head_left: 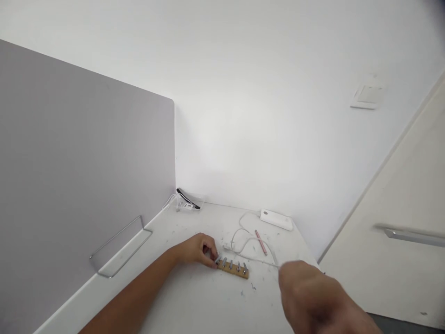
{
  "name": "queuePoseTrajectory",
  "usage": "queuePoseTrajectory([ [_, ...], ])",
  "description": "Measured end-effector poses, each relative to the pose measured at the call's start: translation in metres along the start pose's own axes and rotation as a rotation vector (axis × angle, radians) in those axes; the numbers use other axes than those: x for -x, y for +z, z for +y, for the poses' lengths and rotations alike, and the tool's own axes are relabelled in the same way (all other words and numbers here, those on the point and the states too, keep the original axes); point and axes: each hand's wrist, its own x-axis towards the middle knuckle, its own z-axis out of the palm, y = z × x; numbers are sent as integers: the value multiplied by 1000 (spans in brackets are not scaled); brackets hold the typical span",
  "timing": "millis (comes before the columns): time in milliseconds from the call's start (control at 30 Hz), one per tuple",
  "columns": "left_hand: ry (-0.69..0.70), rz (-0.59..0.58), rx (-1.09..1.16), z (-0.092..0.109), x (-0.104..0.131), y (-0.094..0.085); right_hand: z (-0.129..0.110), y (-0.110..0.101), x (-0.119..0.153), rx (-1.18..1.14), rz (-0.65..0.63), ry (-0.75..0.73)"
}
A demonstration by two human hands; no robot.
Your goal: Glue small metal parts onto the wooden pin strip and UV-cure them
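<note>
A short wooden strip (233, 269) lies on the white table, with a row of several small grey metal pieces (231, 264) standing along it. My left hand (199, 251) is closed on its left end, thumb and fingers pinched near the leftmost metal piece. Nearer the camera and to the right, my right hand (309, 294) is curled into a fist and slightly blurred. Its fingers face away, so what it holds, if anything, is hidden. A white cable (259, 260) runs up to the knuckles of this fist; whether they touch I cannot tell.
A pink pen (260, 242) lies inside the cable's loops. At the back stands a white power bank (276, 220), and a clear tray (189, 204) holds small items. Dark scraps dot the tabletop (194, 301). A wire rack (121, 246) sits along the left edge by a grey panel (86, 153).
</note>
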Motion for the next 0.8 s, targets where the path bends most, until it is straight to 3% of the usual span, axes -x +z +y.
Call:
queuePoseTrajectory([
  [67,-4,-3,12,3,1,0,9,8,-20,-137,134,-17],
  [133,2,-1,22,6,2,-1,26,19,-23,-252,209,-6],
  [200,11,-3,37,8,2,-1,47,28,-13,-310,357,37],
  [300,14,-20,53,10,2,-1,72,32,7,-166,409,220],
  [400,14,-24,25,10,1,0,82,29,15,37,230,311],
  [533,15,-17,-1,10,2,1,79,27,11,183,-30,276],
  [800,-11,-18,7,21,7,0,76,30,15,435,-277,411],
])
